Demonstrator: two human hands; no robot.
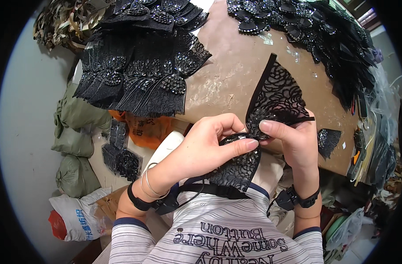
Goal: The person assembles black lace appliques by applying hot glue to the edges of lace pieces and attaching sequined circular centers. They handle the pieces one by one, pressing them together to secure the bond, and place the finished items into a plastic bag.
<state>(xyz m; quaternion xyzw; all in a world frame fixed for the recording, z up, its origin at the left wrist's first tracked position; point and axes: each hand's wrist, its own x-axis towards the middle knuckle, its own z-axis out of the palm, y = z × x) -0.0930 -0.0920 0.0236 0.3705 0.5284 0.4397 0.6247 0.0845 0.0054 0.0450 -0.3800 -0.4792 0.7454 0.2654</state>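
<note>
Black lace work (273, 88) pinched at its middle

The left hand (196, 147) and right hand (297, 141) sit close together, thumb and fingers of each clamped on the lace work; several fingertips are hidden. One fan spreads upward, one downward; the covered join leaves unclear whether they are one piece or two. One lace patch (328, 141) lies right of them on the table (223, 92). Farther off are two sequined heaps, left (144, 70) and right (304, 26), overlapping beyond counting and cut off above. Three olive bundles (76, 176) stand at left.
</note>
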